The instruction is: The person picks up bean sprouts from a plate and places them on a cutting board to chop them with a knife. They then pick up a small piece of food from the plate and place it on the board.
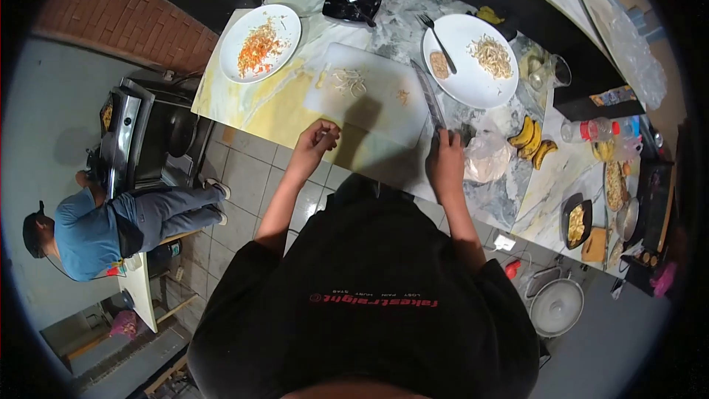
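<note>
My right hand (447, 161) is closed around the handle end of a knife (428, 96). The blade lies along the right edge of a white cutting board (388, 122) and points away from me. Just off the board's near left corner, my left hand (317, 140) is raised with its fingers curled in; nothing shows in it. Pale thin shreds (350, 81) rest on the board, with a small heap of brownish bits (402, 96) farther right. A clear plastic bag (487, 157) sits beside my right hand.
Left of the board stands a white plate (230, 48) of orange shreds. To the right, another plate (480, 29) holds bean sprouts, a brown block and a fork (441, 44). Bananas (532, 140) lie beyond the bag. A black dish (353, 1) is behind. Another person (81, 233) stands far left.
</note>
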A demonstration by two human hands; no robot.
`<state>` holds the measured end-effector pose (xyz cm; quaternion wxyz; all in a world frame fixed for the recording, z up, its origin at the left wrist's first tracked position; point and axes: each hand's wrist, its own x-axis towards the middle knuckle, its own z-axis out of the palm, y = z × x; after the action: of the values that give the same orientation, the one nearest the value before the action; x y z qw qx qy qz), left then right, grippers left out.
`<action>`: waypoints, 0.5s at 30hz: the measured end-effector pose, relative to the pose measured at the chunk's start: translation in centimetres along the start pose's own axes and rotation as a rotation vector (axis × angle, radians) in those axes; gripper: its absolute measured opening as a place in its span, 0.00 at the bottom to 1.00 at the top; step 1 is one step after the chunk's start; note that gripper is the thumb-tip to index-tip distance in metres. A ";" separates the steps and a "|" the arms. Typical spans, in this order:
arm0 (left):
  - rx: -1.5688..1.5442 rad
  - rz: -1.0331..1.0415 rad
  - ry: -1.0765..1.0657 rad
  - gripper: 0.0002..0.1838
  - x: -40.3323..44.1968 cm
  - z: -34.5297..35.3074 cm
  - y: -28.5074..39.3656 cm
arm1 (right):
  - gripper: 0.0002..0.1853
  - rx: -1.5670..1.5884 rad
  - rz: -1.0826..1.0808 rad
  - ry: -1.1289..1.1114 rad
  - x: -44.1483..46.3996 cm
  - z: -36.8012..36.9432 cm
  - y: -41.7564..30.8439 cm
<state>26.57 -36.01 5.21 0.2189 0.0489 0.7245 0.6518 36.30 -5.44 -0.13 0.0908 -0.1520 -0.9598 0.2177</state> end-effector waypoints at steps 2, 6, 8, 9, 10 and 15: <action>0.016 0.023 -0.030 0.07 1.2 -0.3 -1.0 | 0.26 0.046 0.045 -0.014 0.0 -0.6 0.1; 0.289 0.153 -0.013 0.07 5.1 -0.9 -0.5 | 0.25 -0.027 0.126 -0.013 -0.1 -0.8 -0.7; 0.385 0.223 -0.025 0.08 6.8 -1.4 -0.2 | 0.27 0.006 0.143 0.016 -0.9 -1.1 -1.4; 0.394 0.191 -0.057 0.09 7.8 -1.5 0.8 | 0.28 0.041 0.143 0.050 -1.1 -1.4 -1.9; 0.406 0.167 -0.091 0.10 8.8 -1.9 1.5 | 0.30 0.075 0.144 0.093 -1.2 -1.4 -2.4; 0.555 0.615 -0.099 0.10 15.3 -2.3 -0.7 | 0.37 0.325 0.464 -0.025 -2.2 -3.1 -6.6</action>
<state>12.07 -32.78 0.79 0.0271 0.3512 0.8130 0.4637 37.45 -10.67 5.33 0.0500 -0.3482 -0.8530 0.3855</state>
